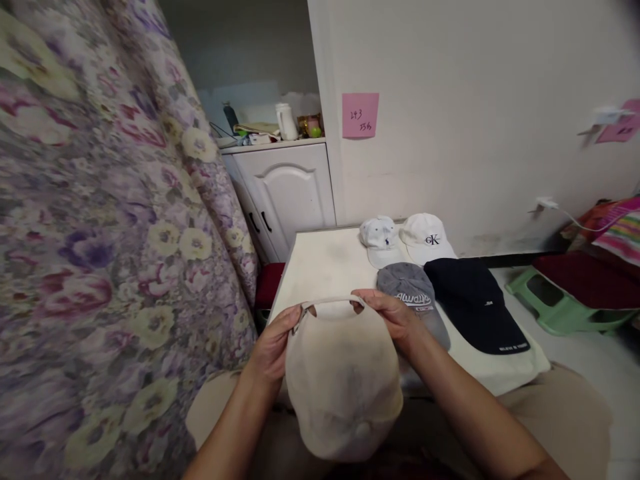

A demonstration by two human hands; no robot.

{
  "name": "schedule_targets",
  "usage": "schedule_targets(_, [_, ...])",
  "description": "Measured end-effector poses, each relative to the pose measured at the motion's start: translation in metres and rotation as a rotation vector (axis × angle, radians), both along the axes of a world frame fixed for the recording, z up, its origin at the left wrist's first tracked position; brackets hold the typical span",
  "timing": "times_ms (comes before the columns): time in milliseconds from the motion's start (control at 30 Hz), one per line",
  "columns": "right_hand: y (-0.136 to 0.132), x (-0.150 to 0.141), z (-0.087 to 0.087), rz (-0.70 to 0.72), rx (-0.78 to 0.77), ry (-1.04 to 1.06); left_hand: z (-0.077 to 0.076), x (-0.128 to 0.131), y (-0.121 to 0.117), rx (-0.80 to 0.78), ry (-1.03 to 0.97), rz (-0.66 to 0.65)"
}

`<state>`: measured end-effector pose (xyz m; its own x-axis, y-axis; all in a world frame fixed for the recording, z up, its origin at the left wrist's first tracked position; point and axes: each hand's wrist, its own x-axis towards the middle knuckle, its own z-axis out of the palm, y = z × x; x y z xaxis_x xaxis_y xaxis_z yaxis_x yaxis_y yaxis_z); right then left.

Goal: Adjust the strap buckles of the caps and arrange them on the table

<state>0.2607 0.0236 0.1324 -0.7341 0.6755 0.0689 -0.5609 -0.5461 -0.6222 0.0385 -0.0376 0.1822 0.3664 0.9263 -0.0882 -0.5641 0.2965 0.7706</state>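
Between my two hands I hold a cream baseball cap [345,373] above my lap, its back strap and opening facing the table. My left hand [274,343] grips the rim at the left end of the strap. On the other side, my right hand [390,315] pinches the rim at the strap's right end. The cap's brim is mostly hidden. Just beyond my right hand lies a grey cap [407,283] with white lettering. A dark navy cap [470,300] rests beside it. Behind them sit a pale cap with a small logo [381,237] and a white CK cap [425,233].
The caps lie on a cream-covered table [315,260]. A floral curtain [125,253] hangs close on the left. Against the back stands a white cabinet [293,193] with a white jug [287,121] on top. A green stool [565,293] is at right.
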Motion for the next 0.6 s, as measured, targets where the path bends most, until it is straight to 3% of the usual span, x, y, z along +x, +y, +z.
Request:
schedule_targets(233, [0.026,-0.002,-0.021,-0.130,-0.116,-0.020,-0.027,-0.018,0.031,-0.048,-0.021,0.120])
schedule_targets(400, [0.042,0.001,-0.046,-0.140,-0.188,-0.081,-0.048,-0.026,0.057,-0.112,-0.067,0.211])
schedule_targets(600, [0.055,-0.001,-0.077,-0.144,-0.246,-0.143,-0.078,-0.040,0.090,-0.175,-0.076,0.201])
